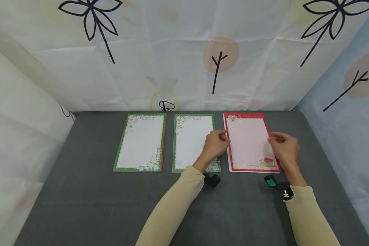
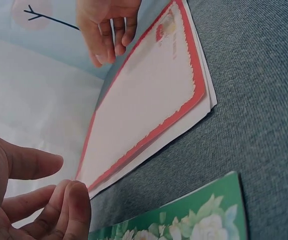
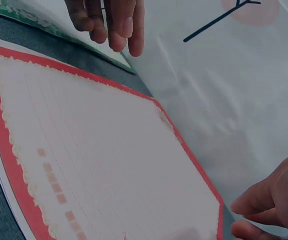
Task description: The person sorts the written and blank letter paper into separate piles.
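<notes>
A red-bordered sheet of stationery paper [image 1: 247,143] lies on top of white-edged sheets at the right. My left hand [image 1: 216,143] hovers at its left edge, thumb and fingers apart with nothing between them, as the left wrist view shows. At the sheet's right edge is my right hand [image 1: 285,148], fingers loosely bent. In the right wrist view that hand [image 3: 278,200] has its thumb and fingertips just beside the red border, holding nothing. A green-bordered floral sheet [image 1: 190,136] lies partly under my left forearm in the head view.
Another green-bordered floral sheet [image 1: 141,143] lies at the left, a red edge showing beneath it. All of them rest on a dark grey cloth-covered table [image 1: 89,191]. A white printed curtain [image 1: 172,68] hangs behind and at both sides.
</notes>
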### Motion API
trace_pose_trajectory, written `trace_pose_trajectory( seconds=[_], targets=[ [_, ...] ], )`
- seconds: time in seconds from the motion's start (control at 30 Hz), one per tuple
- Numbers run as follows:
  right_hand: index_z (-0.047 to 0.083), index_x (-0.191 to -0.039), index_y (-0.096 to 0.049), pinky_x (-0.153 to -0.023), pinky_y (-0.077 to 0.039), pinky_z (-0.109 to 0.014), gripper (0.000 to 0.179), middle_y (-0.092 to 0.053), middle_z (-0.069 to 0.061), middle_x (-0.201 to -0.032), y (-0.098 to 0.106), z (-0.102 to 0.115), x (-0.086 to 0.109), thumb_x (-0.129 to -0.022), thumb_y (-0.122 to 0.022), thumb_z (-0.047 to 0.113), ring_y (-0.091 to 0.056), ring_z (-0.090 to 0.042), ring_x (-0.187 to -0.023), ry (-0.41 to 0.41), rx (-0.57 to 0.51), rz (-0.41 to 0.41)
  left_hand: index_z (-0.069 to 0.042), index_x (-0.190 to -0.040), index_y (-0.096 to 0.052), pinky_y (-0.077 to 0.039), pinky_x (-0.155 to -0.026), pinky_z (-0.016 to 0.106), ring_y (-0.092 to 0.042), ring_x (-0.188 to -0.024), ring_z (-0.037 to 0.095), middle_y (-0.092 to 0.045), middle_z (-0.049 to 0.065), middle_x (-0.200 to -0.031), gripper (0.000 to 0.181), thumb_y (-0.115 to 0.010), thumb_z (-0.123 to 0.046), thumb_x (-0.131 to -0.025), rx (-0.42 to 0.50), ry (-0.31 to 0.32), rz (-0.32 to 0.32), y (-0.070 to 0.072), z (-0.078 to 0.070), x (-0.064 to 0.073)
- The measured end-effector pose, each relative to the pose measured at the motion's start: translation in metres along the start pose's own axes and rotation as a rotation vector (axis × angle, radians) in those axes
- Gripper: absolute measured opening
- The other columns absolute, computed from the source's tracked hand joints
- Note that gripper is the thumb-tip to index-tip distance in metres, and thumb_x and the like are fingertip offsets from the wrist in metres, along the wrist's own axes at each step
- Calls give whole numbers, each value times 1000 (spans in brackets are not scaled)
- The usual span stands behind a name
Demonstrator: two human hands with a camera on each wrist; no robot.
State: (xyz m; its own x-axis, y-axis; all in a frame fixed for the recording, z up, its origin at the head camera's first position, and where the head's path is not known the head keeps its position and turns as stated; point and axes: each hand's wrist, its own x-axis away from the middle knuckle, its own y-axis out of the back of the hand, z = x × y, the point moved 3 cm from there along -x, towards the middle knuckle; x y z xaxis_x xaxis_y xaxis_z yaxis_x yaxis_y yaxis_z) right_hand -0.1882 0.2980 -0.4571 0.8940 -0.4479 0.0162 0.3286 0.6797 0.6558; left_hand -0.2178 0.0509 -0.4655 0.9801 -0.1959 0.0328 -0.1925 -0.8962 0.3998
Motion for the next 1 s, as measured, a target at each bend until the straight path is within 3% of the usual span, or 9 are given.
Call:
trace_pose_trajectory(
  seconds=[0.17,0.53,0.77,1.0],
  targets=[
    [0,-132,-66,-71,-42,-24,41,-66,-21,-118,-5,11,7,-99,-65,23,-59,-26,-100,48,-11,38,1,-130,-66,-52,-68,23,-70,-89,17,-70,6,-97,37,-66,-9,-95,34,-12,9,9,1,3],
    [-2,-127,-68,-73,-43,-18,36,-69,-22,-113,-31,36,20,-98,-67,20,-61,-26,-97,152,-74,106,0,-131,-65,-54,-73,29,-68,-93,21,-68,9,-104,37,-66,-11,-96,71,-34,-12,36,8,10],
    [-4,-123,-70,-70,-44,-13,33,-70,-22,-106,-56,51,25,-95,-71,13,-62,-22,-91,216,-152,146,-2,-132,-66,-55,-73,33,-68,-94,23,-68,9,-104,36,-68,-11,-96,14,-31,-58,52,14,13],
    [-5,-124,-68,-73,-45,-13,34,-70,-22,-106,-73,58,31,-95,-71,10,-64,-29,-95,273,-201,244,0,-132,-65,-55,-75,36,-68,-95,26,-68,12,-107,37,-69,-10,-96,-26,-50,-85,68,21,17]
  ],
)
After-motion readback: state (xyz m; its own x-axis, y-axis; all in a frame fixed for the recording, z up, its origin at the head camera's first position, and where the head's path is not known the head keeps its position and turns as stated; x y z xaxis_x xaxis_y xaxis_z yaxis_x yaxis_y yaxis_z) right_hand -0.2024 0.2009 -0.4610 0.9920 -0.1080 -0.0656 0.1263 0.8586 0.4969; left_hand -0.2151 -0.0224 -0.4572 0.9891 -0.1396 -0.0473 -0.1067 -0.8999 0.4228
